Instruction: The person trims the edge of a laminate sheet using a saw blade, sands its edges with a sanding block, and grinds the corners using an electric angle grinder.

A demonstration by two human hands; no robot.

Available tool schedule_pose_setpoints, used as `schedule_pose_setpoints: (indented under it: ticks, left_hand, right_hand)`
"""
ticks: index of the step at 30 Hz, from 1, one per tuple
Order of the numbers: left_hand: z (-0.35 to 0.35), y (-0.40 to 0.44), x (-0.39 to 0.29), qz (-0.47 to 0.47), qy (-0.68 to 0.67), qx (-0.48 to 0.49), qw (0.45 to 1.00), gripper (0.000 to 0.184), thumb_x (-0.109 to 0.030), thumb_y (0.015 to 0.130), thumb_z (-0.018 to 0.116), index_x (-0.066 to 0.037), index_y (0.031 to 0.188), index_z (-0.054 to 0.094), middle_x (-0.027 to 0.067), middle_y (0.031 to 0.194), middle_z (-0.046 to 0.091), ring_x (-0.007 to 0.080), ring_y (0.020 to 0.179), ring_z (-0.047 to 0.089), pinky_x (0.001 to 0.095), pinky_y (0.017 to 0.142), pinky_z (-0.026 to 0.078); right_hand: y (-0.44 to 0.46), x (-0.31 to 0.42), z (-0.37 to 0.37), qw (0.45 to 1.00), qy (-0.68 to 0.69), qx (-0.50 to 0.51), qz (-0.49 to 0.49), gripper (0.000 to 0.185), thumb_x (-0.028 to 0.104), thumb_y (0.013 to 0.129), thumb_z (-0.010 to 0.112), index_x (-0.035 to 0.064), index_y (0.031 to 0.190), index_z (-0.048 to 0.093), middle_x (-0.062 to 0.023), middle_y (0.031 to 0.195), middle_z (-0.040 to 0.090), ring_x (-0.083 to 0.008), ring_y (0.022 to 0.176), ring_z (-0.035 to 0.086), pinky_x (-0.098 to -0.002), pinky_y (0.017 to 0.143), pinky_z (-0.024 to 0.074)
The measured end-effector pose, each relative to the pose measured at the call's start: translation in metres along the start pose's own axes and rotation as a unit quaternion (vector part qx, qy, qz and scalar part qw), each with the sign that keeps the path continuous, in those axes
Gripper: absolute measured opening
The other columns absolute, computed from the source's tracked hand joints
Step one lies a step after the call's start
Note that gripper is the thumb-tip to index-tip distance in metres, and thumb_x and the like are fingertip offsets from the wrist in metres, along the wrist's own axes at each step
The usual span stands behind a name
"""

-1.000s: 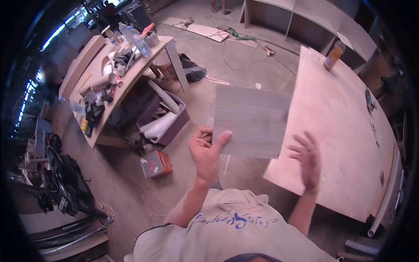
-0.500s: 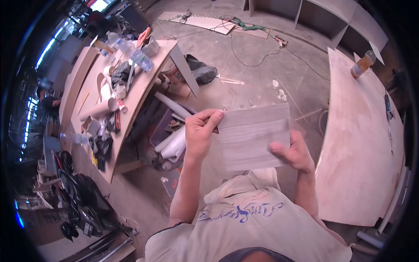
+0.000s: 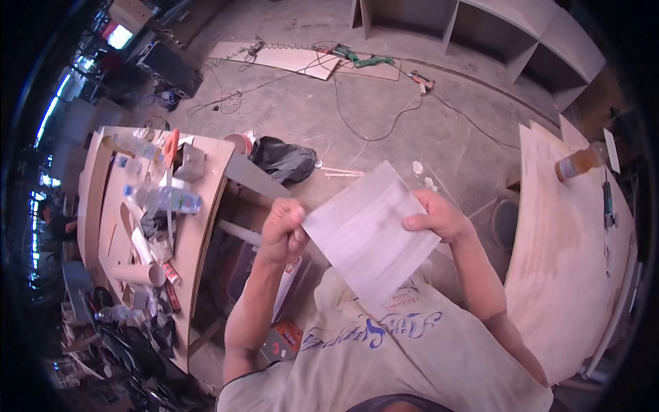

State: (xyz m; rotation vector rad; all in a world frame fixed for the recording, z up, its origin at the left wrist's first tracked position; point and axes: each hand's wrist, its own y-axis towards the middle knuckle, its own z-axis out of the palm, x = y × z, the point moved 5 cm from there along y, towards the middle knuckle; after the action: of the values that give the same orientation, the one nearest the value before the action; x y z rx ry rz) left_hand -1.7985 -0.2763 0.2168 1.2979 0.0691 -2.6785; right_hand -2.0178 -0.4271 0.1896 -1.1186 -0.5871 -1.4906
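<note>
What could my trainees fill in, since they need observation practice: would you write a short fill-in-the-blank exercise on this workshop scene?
1. The right hand grips the wood-grained sheet with its ____ on the visible face.
2. The large wooden board bearing a bottle of orange liquid lies on the wearer's ____ side.
3. The bunched part of the coiled hose is coloured ____.
4. The large shirt lettering is coloured ____.

Missing words: thumb; right; green; blue.
</note>
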Motion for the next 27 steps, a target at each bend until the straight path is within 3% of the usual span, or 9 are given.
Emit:
schedule_pose_setpoints:
  ticks: [2,6,7,9,13,16,20,23,27]
  left_hand:
    - [-0.026,0.048,-0.009,0.05,-0.1,-0.06,0.992,0.031,-0.021,0.098,0.059,-0.007,0.071,0.059,-0.002,0.05,0.042,0.0057,0.035,0.031,0.0233,0.036,0.025]
    - [-0.087,0.141,-0.037,0.181,-0.047,-0.025,0.982,0.034,-0.026,0.104,0.051,-0.007,0.131,0.054,0.0013,0.093,0.062,0.0063,0.071,0.058,0.0215,0.056,0.046]
    - [-0.078,0.164,-0.038,0.185,0.056,-0.229,0.954,0.053,-0.026,0.103,0.054,-0.004,0.149,0.038,0.0071,0.124,0.06,0.017,0.096,0.065,0.0322,0.067,0.054]
    - [-0.091,0.217,-0.019,0.04,-0.048,-0.181,0.981,0.055,-0.023,0.101,0.058,-0.001,0.148,0.038,0.0101,0.126,0.061,0.0227,0.099,0.067,0.0368,0.073,0.055]
    - [-0.093,0.347,0.001,-0.157,-0.113,-0.093,0.977,0.04,-0.014,0.099,0.06,0.002,0.135,0.051,0.0118,0.108,0.069,0.0188,0.089,0.069,0.0281,0.081,0.057]
    - [-0.125,0.453,0.016,-0.113,0.036,-0.03,0.993,0.025,-0.017,0.099,0.063,0.003,0.112,0.065,0.0105,0.093,0.071,0.015,0.078,0.069,0.0265,0.072,0.057]
    - [-0.098,0.577,0.035,-0.081,0.205,-0.119,0.968,0.021,-0.017,0.098,0.065,0.004,0.101,0.068,0.0073,0.085,0.07,0.0127,0.074,0.068,0.0253,0.066,0.056]
    - [-0.11,0.657,0.087,-0.106,0.157,-0.082,0.978,0.018,-0.017,0.098,0.065,0.001,0.101,0.068,0.0072,0.091,0.071,0.0136,0.075,0.069,0.0254,0.067,0.058]
    - [-0.074,0.767,0.137,-0.118,0.153,-0.028,0.981,0.018,-0.015,0.097,0.067,-0.002,0.109,0.067,0.0053,0.099,0.072,0.0117,0.079,0.069,0.0248,0.068,0.058]
  right_hand:
    - [0.038,0.02,-0.027,0.999,-0.004,-0.009,-0.031,0.048,0.02,0.088,0.075,-0.0038,0.126,0.06,-0.005,0.11,0.068,-0.0117,0.099,0.063,-0.0286,0.09,0.0498]
    - [0.104,0.068,-0.104,0.961,-0.184,-0.181,-0.1,0.029,0.011,0.088,0.071,0.002,0.115,0.069,-0.0051,0.106,0.072,-0.0192,0.097,0.066,-0.0289,0.087,0.0503]
    - [0.118,0.086,-0.12,0.923,-0.283,-0.231,-0.123,0.026,0.008,0.086,0.07,0.0043,0.111,0.071,-0.0056,0.107,0.073,-0.0222,0.097,0.067,-0.0291,0.086,0.0506]
    - [0.147,0.132,-0.139,0.8,-0.441,-0.22,-0.344,0.032,0.0,0.072,0.067,0.0139,0.1,0.076,-0.007,0.115,0.072,-0.0316,0.108,0.063,-0.0372,0.095,0.0469]
    - [0.185,0.2,-0.169,0.591,-0.684,-0.235,-0.357,0.048,-0.004,0.062,0.063,0.0204,0.102,0.076,-0.0106,0.137,0.062,-0.034,0.129,0.05,-0.0555,0.113,0.0229]
    - [0.209,0.22,-0.214,0.587,-0.626,-0.407,-0.314,0.036,-0.002,0.066,0.066,0.0177,0.093,0.078,-0.0211,0.147,0.051,-0.0381,0.133,0.048,-0.0558,0.116,0.0193]
    - [0.182,0.248,-0.279,0.71,-0.348,-0.521,-0.322,0.031,-0.005,0.073,0.062,0.008,0.1,0.07,-0.0228,0.136,0.055,-0.0349,0.121,0.056,-0.046,0.104,0.0395]
    - [0.179,0.315,-0.264,0.739,-0.445,-0.295,-0.412,0.015,0.009,0.083,0.065,0.0051,0.097,0.067,-0.0142,0.112,0.066,-0.0273,0.096,0.063,-0.0422,0.081,0.0497]
    - [0.189,0.423,-0.275,0.731,-0.549,-0.205,-0.349,0.033,0.038,0.092,0.059,0.0079,0.102,0.069,-0.0069,0.103,0.068,-0.0219,0.094,0.063,-0.0398,0.087,0.0464]
